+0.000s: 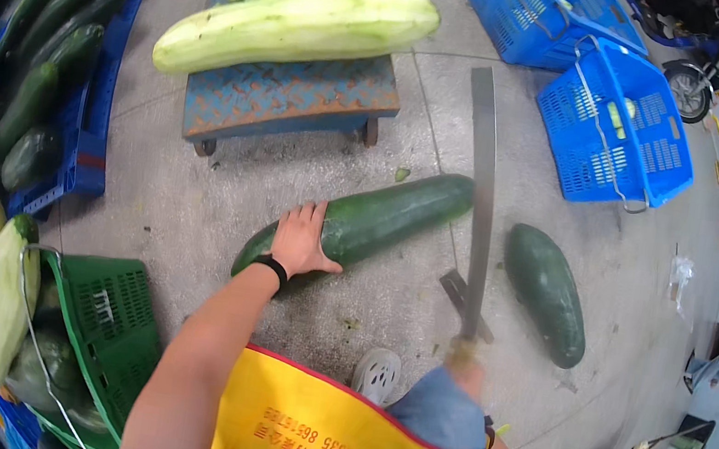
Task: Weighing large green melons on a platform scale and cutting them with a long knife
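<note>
A long dark-green winter melon (398, 215) lies slantwise on the floor in front of me. My left hand (301, 239) grips it near its left end, fingers over the top and thumb along the near side. My right hand (466, 372), partly blurred, is closed round the handle of a long knife (483, 169). The blade points away from me and passes close to the melon's right end; I cannot tell whether they touch. A shorter dark winter melon (544, 294) lies to the right. Under the blade is a small dark flat tool (456, 287), partly covered.
A peeled pale-green melon (296, 29) rests across a rusty blue wheeled platform (301, 118), with peel strips behind it. Blue baskets (616, 123) stand at the far right. Left are blue crates (95, 129) of dark melons and a green basket (107, 326) holding melons.
</note>
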Available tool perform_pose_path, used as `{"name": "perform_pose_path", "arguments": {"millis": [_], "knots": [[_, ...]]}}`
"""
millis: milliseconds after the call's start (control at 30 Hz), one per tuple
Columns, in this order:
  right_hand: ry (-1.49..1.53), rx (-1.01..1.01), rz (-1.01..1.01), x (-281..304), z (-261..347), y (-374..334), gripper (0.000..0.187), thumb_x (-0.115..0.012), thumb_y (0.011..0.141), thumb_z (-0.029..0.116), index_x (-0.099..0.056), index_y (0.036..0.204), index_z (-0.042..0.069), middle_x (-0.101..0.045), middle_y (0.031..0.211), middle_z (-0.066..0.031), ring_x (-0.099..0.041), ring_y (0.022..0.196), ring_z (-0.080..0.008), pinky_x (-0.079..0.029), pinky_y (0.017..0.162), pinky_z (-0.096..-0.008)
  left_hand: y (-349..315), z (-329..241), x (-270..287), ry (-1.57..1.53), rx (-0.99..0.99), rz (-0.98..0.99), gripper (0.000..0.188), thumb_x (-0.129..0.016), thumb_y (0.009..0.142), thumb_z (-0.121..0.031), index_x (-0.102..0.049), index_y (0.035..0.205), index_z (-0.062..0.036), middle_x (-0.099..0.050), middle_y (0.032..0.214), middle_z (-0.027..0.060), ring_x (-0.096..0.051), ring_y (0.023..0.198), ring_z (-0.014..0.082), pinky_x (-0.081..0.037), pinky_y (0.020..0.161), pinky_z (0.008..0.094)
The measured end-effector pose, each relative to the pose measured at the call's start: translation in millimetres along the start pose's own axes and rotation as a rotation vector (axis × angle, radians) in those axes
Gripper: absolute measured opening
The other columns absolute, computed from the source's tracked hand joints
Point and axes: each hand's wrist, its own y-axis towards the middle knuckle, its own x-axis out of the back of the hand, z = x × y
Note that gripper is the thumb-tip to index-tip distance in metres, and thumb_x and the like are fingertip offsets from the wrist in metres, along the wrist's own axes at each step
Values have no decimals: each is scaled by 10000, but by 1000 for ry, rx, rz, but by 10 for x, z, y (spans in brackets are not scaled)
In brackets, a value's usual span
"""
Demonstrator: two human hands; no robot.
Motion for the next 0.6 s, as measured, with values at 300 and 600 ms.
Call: {"name": "perform_pose_path", "arguments": {"millis": [300,600], "knots": [[-364,67,105,-493,-464,100,296,-621,855,299,-632,877,4,-640,769,-233,-635,737,-396,-495,653,-446,-423,231,-211,-39,172,-338,1130,-880,519,-485,-336,1387,-6,-376,1379,227,-353,1287,407,-287,1084,502],[-278,2,167,-653,-521,169,307,-632,812,289,-625,896,-6,-642,802,-246,-631,782,-415,-491,675,-450,-544,180,-244,-29,216,-329,1151,-890,511,-461,-319,1396,4,-346,1397,221,-298,1331,390,-229,1115,512]]}}
